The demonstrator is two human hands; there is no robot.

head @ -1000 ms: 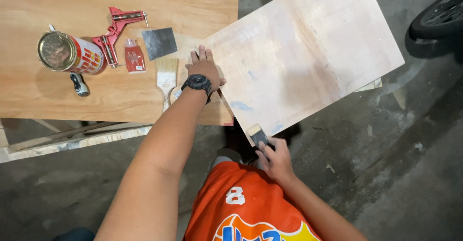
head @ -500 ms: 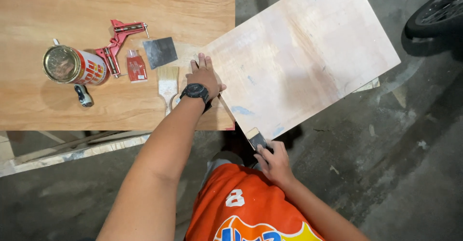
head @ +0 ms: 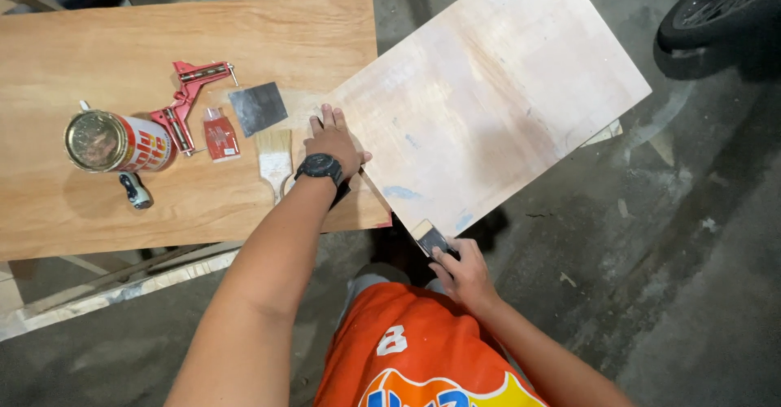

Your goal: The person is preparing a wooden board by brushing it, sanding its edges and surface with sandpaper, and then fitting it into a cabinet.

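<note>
Left hand (head: 332,140) is pressed flat, fingers spread, on the near corner of the large pale plywood panel (head: 496,89), pinning it where it overlaps the brown wooden surface (head: 122,41); the rest of the panel hangs out over the concrete floor (head: 691,277). Right hand (head: 461,270) has its grip closed around a small flat scraper with a dark blade (head: 429,237), the blade touching the panel's near edge. This reads as the edge-scraping or filling step, with pale-blue smears showing just beside the blade. The next pass calls for a steady hold-down and a blade kept flat along that edge. Off to the left sit an open round tin (head: 114,141), a red corner clamp (head: 189,98), a dark square sheet (head: 258,107) and a pale-bristled brush (head: 275,155), all untouched.
</note>
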